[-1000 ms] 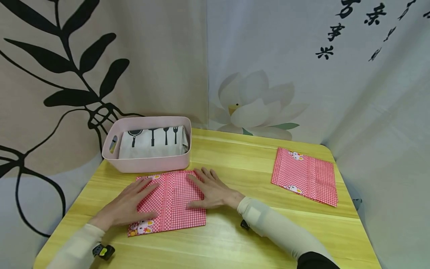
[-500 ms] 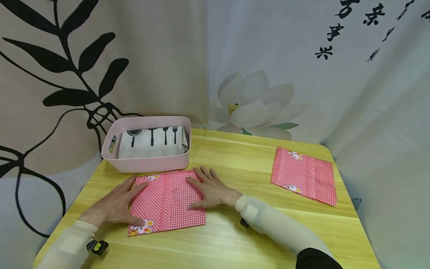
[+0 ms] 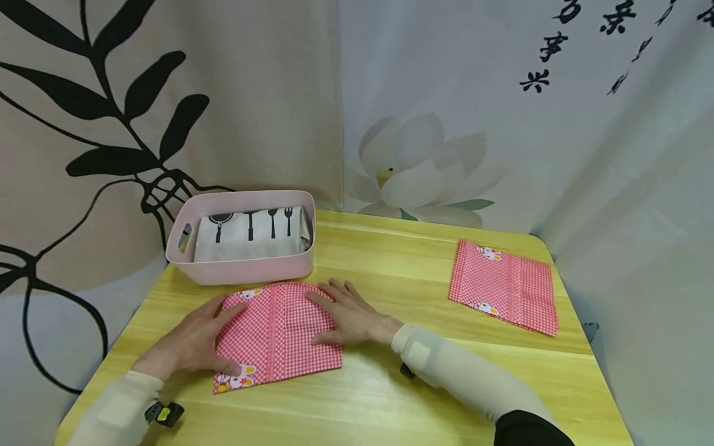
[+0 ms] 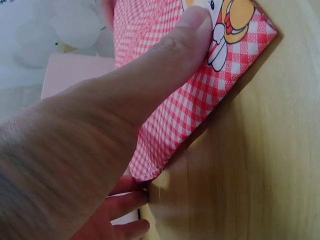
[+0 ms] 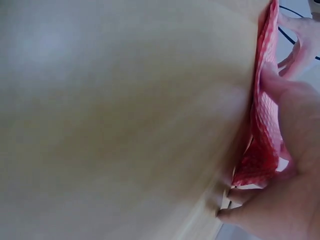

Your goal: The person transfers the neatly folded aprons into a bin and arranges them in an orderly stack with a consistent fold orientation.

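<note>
A folded red-and-white checked cloth [image 3: 279,334] with printed rabbits lies on the table in the head view, its far edge bowed upward. My left hand [image 3: 186,344] rests on its left side with fingers spread. In the left wrist view, the left thumb [image 4: 175,55] lies on top beside a rabbit print, and other fingers [image 4: 130,200] reach past a corner. My right hand [image 3: 354,316] touches the cloth's right side, fingers spread. The right wrist view shows that edge slightly raised, with the right thumb [image 5: 272,82] against it. The cloth's underside is hidden.
Behind the cloth stands a pink basket [image 3: 245,271] containing a folded white cloth [image 3: 251,241] with black cutlery prints. Another folded red checked cloth [image 3: 504,285] lies at the table's right. Printed curtains [image 3: 446,74] hang behind the wooden table [image 3: 401,409].
My left hand has slid a little left, from farther over the cloth to its left edge. The cloth's far edge now bows up. My right hand has barely moved. The head view has shifted slightly.
</note>
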`<state>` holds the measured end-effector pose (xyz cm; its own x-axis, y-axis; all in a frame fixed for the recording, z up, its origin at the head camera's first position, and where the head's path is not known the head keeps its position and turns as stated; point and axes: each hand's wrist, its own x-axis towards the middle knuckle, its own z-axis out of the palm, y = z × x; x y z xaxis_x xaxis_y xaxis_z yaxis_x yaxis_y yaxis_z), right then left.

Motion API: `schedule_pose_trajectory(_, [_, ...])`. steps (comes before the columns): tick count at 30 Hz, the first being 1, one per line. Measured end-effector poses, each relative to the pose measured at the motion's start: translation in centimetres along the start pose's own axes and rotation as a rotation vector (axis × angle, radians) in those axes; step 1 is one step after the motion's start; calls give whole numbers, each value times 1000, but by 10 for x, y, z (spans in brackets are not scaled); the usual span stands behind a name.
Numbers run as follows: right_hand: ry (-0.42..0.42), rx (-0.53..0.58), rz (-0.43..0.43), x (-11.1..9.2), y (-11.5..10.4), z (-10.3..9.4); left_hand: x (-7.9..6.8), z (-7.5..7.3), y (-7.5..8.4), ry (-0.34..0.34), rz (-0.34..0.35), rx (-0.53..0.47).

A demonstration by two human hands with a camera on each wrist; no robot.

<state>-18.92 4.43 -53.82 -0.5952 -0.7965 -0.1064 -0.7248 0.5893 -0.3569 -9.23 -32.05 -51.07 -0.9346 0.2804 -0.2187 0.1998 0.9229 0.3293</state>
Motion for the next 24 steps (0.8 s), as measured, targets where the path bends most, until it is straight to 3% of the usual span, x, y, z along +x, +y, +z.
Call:
schedule_pose_trajectory(8, [87,62,-38,-2,-6,0,3,2,4,9,27,-24])
schedule_pose_trajectory(16, [99,303,-60,3,-12,0,4,0,5,-40,35,-110])
schedule_pose_trajectory(20, [98,410,-38,3,-13,-2,5,1,6,-50,39,-164])
schedule_pose_trajectory(24, [120,461,22,-1,-8,-6,8,2,8,-10,58,-213])
